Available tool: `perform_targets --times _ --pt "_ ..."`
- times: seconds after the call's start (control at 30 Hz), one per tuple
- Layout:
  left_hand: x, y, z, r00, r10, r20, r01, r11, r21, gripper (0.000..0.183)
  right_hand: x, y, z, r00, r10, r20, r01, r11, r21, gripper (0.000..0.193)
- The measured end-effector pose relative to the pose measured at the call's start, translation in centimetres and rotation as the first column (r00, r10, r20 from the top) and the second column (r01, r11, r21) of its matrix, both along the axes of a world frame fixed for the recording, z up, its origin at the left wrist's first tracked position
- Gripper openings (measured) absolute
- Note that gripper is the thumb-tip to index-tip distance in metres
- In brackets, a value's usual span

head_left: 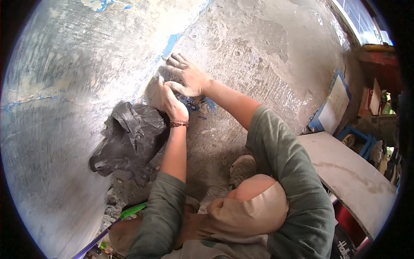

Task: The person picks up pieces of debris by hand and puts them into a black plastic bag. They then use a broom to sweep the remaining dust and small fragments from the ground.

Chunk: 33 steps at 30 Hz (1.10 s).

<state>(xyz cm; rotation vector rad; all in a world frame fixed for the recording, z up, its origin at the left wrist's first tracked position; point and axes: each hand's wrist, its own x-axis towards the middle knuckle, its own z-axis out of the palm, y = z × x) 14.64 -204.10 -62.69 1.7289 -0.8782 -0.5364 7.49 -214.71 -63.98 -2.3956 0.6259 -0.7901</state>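
My right hand [187, 77] reaches to the seam where the pale, scraped wall [64, 60] meets the rough grey floor [241, 52]. Its fingers are stretched and slightly apart, the tips dusty and dark, just short of a blue painted strip [171, 44]. My left hand [174, 105], with a brown braided bracelet [179, 123] at the wrist, stands on edge beside it, fingers straight and close to the right thumb. Blue paint flakes [197, 103] lie behind and below the hands. A crumpled black plastic bag [138, 125] sits against my left wrist. Neither hand visibly holds anything.
Rubble [116, 194] lies along the wall below the bag, near a green-handled tool [133, 210]. My shoe [243, 169] and bent knee are close below. At right are a white board [349, 166], a blue-edged panel [334, 103] and a blue frame [358, 139].
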Motion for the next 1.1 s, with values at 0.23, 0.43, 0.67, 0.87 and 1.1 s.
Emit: perform_targets --times 0.23,0.43,0.67,0.87,1.1 --pt "0.3 1.5 -0.9 0.983 0.165 0.083 -0.17 0.984 0.047 0.055 -0.7 1.1 0.9 0.949 0.31 -0.058 -0.299 0.943 0.147 0.054" --pt "0.4 1.2 -0.8 0.946 0.247 0.209 -0.275 0.955 0.114 0.059 1.0 2.1 0.8 0.968 0.191 -0.163 -0.2 0.979 -0.043 0.055" --pt "0.2 1.1 -1.6 0.936 -0.027 0.351 -0.039 0.983 0.179 0.06 -2.9 -0.3 0.7 0.994 0.046 -0.102 -0.04 0.997 0.062 0.056" --pt "0.7 1.1 -1.6 0.916 -0.175 0.362 0.126 0.98 0.155 0.048 -6.3 4.8 1.8 0.999 -0.048 -0.011 0.05 0.979 0.197 0.068" --pt "2.5 -0.8 -1.8 0.82 -0.291 0.493 0.286 0.954 0.088 0.049 -6.7 10.1 1.0 0.888 -0.299 -0.349 0.301 0.952 -0.048 0.094"
